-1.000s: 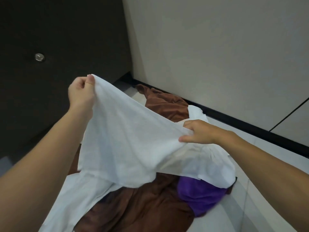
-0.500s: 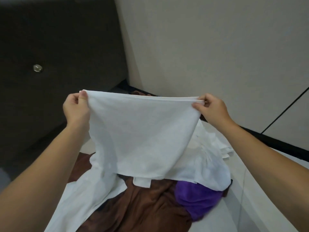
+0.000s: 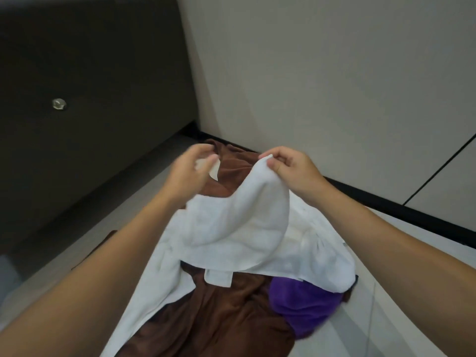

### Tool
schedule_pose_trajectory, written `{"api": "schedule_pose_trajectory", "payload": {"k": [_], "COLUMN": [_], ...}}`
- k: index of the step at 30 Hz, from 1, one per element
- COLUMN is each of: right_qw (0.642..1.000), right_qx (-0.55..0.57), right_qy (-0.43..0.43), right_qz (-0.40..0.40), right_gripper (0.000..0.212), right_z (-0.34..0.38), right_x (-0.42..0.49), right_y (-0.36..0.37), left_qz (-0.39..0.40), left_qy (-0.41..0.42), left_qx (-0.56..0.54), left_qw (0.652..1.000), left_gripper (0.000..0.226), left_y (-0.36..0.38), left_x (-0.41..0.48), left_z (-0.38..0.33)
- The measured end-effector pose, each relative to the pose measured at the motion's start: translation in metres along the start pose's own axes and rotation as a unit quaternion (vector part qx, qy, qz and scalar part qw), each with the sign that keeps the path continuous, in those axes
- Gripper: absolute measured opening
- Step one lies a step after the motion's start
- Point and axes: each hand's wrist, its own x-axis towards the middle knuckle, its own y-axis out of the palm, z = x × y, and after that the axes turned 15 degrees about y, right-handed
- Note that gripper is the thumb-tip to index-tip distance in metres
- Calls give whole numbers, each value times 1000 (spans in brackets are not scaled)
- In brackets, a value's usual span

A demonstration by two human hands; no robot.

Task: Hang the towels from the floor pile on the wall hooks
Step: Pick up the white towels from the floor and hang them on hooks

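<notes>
Nearest the camera, two bare forearms are reaching out over the pile on the floor (image 3: 401, 328). A brown towel (image 3: 213, 315) and a purple towel (image 3: 306, 305) are lying below both grips, and the lower part of the white towel (image 3: 231, 228) is draping across them.

The right hand (image 3: 293, 168) is pinching the white towel's top edge, its grip clenched on a fold. The left hand (image 3: 188, 171) is blurred; a white corner is showing just under its fingers, but whether that grip is clamped on the cloth or loose cannot be told.

The likely trouble: with one secure pinch, the towel is sagging between the hands, so it may slip free or bunch when lifted. Its trailing end may also drag the brown towel along.

Farther off, the wall (image 3: 322, 81) beyond the grips is showing no hooks; they are out of frame. A small metal knob (image 3: 59, 103) is sitting on the dark panel (image 3: 90, 86) to the left. The pile's full contents are partly covered.
</notes>
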Motion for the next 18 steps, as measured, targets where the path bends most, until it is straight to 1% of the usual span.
{"api": "schedule_pose_trajectory", "payload": {"k": [2, 3, 4, 5, 7, 8, 10, 12, 14, 18], "right_qw": [1000, 999, 999, 999, 998, 997, 995, 995, 996, 993], "right_qx": [7, 17, 24, 33, 52, 65, 86, 77, 40, -40], "right_qy": [3, 8, 13, 18, 23, 26, 41, 57, 62, 63], "right_qz": [23, 26, 20, 11, -17, -28, -29, 10, 58, 94], "right_gripper": [9, 6, 8, 11, 18, 19, 16, 15, 15, 19], "right_z": [4, 6, 6, 6, 4, 1, -7, -18, -30, -51], "right_x": [-2, -3, -3, -3, -2, -2, -3, -6, -9, -12], "right_y": [13, 18, 21, 23, 25, 26, 28, 30, 30, 31], "left_qz": [112, 151, 172, 176, 165, 156, 131, 89, 41, -40], "left_qy": [39, 49, 55, 52, 19, 0, -16, -21, -35, -54], "left_qx": [-65, -72, -72, -68, -67, -67, -57, -44, -37, -22], "left_qw": [991, 985, 981, 981, 984, 985, 990, 995, 998, 997], "left_gripper": [16, 13, 18, 26, 39, 42, 36, 30, 26, 23], "left_y": [16, 23, 27, 31, 33, 34, 36, 36, 32, 14], "left_x": [-1, -1, -1, 0, 1, 2, 3, 5, 8, 19], "left_z": [-27, -34, -37, -36, -33, -31, -28, -25, -26, -27]}}
